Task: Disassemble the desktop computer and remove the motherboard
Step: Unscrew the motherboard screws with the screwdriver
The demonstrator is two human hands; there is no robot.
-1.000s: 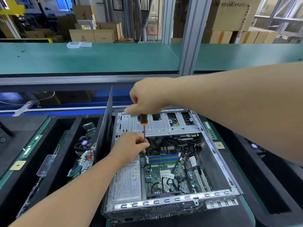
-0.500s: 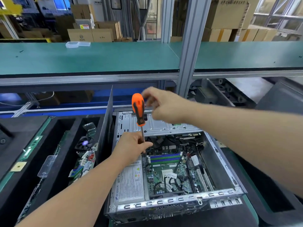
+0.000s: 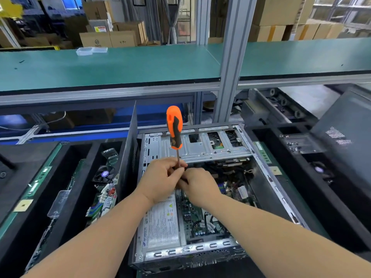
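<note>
Here my left hand (image 3: 160, 180) pinches the screwdriver (image 3: 174, 129) shaft; my right hand (image 3: 198, 186), fingers curled beside it, probably takes the loosened screw. Keep shaft upright.

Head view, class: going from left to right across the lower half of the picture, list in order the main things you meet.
Green memory stick → clear plastic piece → loose circuit board → upright dark side panel → power supply → motherboard → fan in the right tray.
</note>
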